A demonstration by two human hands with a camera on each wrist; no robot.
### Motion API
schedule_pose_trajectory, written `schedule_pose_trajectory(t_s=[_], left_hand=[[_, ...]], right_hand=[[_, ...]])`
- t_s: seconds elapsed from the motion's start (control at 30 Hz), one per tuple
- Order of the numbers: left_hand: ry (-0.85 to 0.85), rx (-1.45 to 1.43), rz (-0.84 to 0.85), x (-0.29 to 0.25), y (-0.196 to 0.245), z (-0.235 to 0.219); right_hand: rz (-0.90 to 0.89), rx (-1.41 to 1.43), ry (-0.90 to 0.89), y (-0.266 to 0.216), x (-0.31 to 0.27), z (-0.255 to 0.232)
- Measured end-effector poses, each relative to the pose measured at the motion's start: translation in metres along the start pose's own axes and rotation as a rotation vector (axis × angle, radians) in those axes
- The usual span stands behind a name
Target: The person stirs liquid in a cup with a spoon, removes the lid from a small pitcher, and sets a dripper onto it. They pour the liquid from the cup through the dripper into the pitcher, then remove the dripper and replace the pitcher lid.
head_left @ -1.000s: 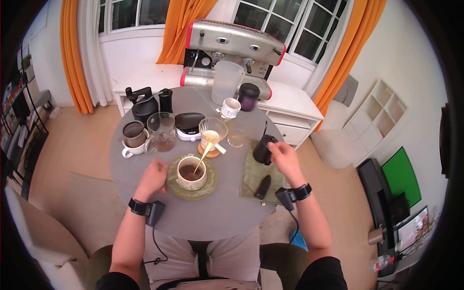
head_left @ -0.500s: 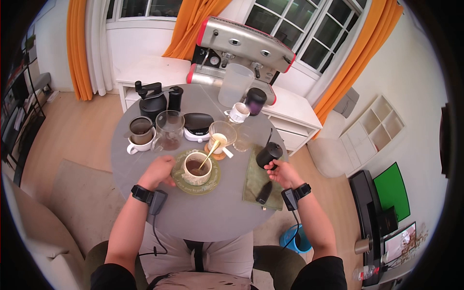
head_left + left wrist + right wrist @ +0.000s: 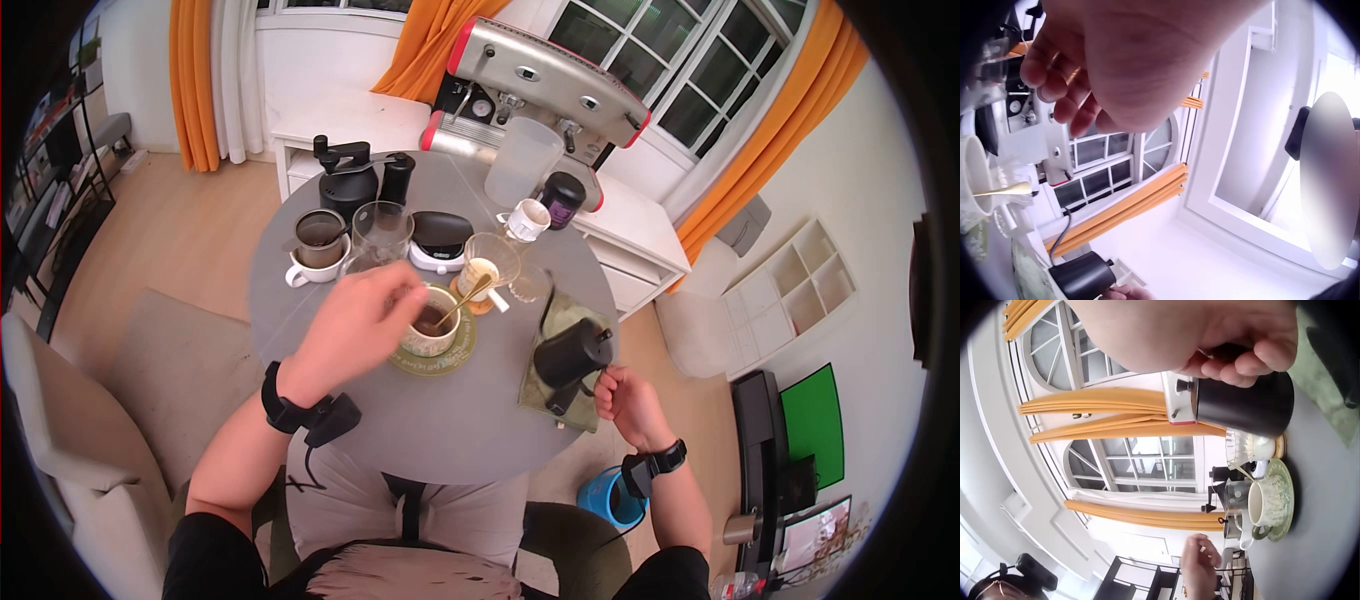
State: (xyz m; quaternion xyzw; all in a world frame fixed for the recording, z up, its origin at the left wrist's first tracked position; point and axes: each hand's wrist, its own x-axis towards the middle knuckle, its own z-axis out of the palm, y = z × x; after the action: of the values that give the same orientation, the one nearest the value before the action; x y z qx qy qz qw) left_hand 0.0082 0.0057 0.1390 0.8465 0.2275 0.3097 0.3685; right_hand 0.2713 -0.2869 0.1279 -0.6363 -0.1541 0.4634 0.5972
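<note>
My right hand (image 3: 635,405) grips the handle of a black gooseneck kettle (image 3: 572,352), held over a green cloth (image 3: 530,385) at the table's right side. In the right wrist view, curled fingers (image 3: 1254,365) wrap the kettle's handle. A patterned cup (image 3: 430,343) of dark liquid stands on a green saucer (image 3: 450,366), with a gold spoon (image 3: 468,297) leaning in it. Just left of that cup hovers my left hand (image 3: 350,325), its fingers loosely bent and nothing in them. The left wrist view shows those fingers (image 3: 1054,87) empty too.
Behind the cup stand a glass dripper (image 3: 493,258), a white scale (image 3: 438,258), a glass server (image 3: 384,228) and a white mug (image 3: 322,268). Farther back are a black grinder (image 3: 347,187), a frosted pitcher (image 3: 522,160) and a dark jar (image 3: 563,200). A blue bin (image 3: 605,497) sits below the table's right edge.
The right hand has brought the kettle nearer to me and turned it, now holding its handle from the right. The left hand has risen from beside the saucer to near the cup's rim.
</note>
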Motion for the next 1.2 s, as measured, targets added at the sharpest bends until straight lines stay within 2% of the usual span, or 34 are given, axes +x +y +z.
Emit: schedule_pose_trajectory(t_s=[0.07, 0.1, 0.17, 0.2, 0.23, 0.3, 0.37, 0.43, 0.6, 0.8, 0.87, 0.97, 1.07, 1.2], left_hand=[[-0.156, -0.161, 0.206, 0.006, 0.022, 0.0], [-0.17, -0.149, 0.21, 0.009, 0.031, 0.002], [-0.304, -0.015, 0.417, 0.013, 0.049, 0.009], [-0.342, 0.056, 0.501, 0.014, 0.057, 0.014], [-0.364, 0.063, 0.51, 0.015, 0.06, 0.022], [-0.424, 0.207, 0.683, 0.016, 0.061, 0.041], [-0.504, 0.252, 0.694, 0.012, 0.064, 0.056], [-0.482, 0.43, 0.743, 0.006, 0.063, 0.07], [-0.553, 0.593, 0.759, -0.007, 0.056, 0.081], [-0.614, 0.564, 0.774, -0.005, 0.041, 0.086], [-0.629, 0.567, 0.773, -0.005, 0.038, 0.088], [-0.604, 0.588, 0.786, -0.008, 0.031, 0.095], [-0.561, 0.606, 0.821, -0.013, 0.028, 0.1], [-0.46, 0.695, 0.762, -0.023, 0.028, 0.104]], right_hand=[[0.05, -0.049, -0.053, 0.007, -0.009, 0.009], [0.048, -0.03, -0.052, 0.013, -0.01, 0.014], [0.054, -0.174, -0.181, 0.022, -0.011, 0.02], [0.072, -0.172, -0.196, 0.028, -0.009, 0.024], [0.068, -0.149, -0.189, 0.031, -0.006, 0.03], [0.089, -0.316, -0.258, 0.033, -0.001, 0.04], [0.091, -0.265, -0.259, 0.043, 0.006, 0.044], [0.085, -0.265, -0.329, 0.048, 0.01, 0.05], [0.074, -0.189, -0.363, 0.071, 0.014, 0.053], [-0.098, -0.441, -0.339, 0.075, 0.017, 0.063], [-0.196, -0.588, -0.246, 0.079, 0.018, 0.067], [-0.214, -0.668, -0.193, 0.082, 0.015, 0.07], [-0.246, -0.629, -0.17, 0.088, 0.013, 0.072], [-0.23, -0.642, -0.159, 0.086, 0.013, 0.073]])
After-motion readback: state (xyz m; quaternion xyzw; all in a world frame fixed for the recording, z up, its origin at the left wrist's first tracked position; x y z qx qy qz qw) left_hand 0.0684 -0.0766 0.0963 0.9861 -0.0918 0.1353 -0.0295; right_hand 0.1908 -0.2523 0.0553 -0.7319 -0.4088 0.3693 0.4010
